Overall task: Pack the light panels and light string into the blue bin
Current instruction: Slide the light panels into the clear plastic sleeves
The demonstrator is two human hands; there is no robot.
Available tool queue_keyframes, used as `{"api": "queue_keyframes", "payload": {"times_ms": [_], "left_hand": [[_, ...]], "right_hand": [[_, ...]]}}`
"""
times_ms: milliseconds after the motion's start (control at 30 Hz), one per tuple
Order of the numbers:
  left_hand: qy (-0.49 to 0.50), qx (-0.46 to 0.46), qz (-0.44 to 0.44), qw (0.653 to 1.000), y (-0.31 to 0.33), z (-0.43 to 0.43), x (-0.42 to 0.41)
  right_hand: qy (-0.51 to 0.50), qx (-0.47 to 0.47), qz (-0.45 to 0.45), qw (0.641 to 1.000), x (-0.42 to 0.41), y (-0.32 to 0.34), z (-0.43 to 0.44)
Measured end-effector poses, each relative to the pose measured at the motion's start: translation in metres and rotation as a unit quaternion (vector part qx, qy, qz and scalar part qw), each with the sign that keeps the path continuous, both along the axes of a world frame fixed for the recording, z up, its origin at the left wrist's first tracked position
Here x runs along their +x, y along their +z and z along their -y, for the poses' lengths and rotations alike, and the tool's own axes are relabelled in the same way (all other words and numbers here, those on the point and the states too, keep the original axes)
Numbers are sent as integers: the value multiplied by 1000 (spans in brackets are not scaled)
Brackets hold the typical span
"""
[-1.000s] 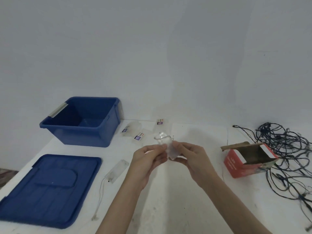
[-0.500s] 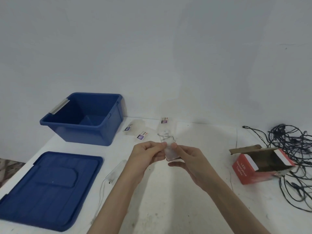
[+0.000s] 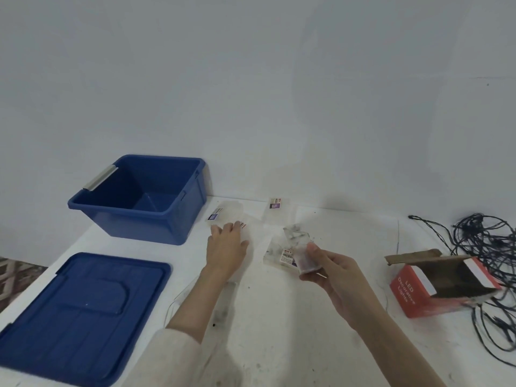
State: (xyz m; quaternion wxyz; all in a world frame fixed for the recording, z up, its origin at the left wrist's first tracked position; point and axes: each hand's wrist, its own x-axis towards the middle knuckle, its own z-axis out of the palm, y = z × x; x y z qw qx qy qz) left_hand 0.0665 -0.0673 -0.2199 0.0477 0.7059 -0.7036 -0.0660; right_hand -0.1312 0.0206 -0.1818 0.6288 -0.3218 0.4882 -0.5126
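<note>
1. The right hand [image 3: 332, 265], right of the frame's centre, pinches a light panel [image 3: 290, 247] in a clear wrapper between its thumb and curled fingers. It holds the panel up above the table [image 3: 279, 331], with the small printed label facing the camera.
2. The left hand [image 3: 226, 244], just left of centre, reaches forward with its fingers straight. The fingertips [image 3: 228, 227] lie at the edge of a second panel [image 3: 248, 229] that rests flat on the table. Whether they press on it cannot be told.
3. Farther up the frame, near the wall, lie a third panel [image 3: 226, 212] and a fourth panel [image 3: 277, 212]. The third is just beside the right wall of the blue bin [image 3: 156, 224].
4. The bin stands open-topped at the middle left of the frame, well apart from the held panel. Its lid [image 3: 81, 311] lies flat in the lower left corner, in front of the bin.
5. At the right edge, the light string [image 3: 474, 233] lies in a dark tangle on the table. It runs behind and beside a red box [image 3: 405, 291] that is tipped on its side with its flaps open and is printed "LED Decorative Lights".
</note>
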Motion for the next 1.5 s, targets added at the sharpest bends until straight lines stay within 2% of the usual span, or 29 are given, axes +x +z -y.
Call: {"api": "queue_keyframes", "payload": {"times_ms": [133, 200, 367, 467, 533, 600, 733, 867, 1033, 1200, 1367, 1500], "left_hand": [[-4, -11, 85, 996, -9, 0, -10], [9, -17, 76, 997, -12, 1, -12], [53, 6, -85, 995, -14, 0, -15], [79, -32, -187, 979, -2, -7, -11], [103, -69, -275, 953, 16, -16, -10], [118, -73, -384, 913, 38, -31, -14], [89, 34, -577, 811, 64, -72, -34], [35, 59, -677, 733, 71, -104, -50], [9, 35, -751, 659, 77, -126, -62], [-9, 20, -794, 607, 87, -136, -73], [-16, 12, -814, 581, 93, -142, -85], [-34, -2, -818, 574, 94, -147, -91]], "right_hand": [[-4, 6, 1, 1000, -7, 0, -2], [0, 5, 2, 1000, -9, 1, -3], [3, -1, -3, 1000, -13, 7, -10], [-15, 0, 4, 1000, -18, 13, -14], [-30, -6, 20, 999, -22, 19, -18], [-35, -23, 46, 998, -24, 29, -21], [24, -78, 109, 991, -17, 53, -31], [71, -121, 128, 982, 0, 69, -43], [8, -159, 58, 986, 3, 75, -54], [-49, -195, -90, 976, -2, 73, -65], [-111, -220, -160, 956, -4, 71, -72], [-121, -229, -202, 945, -6, 73, -77]]}}
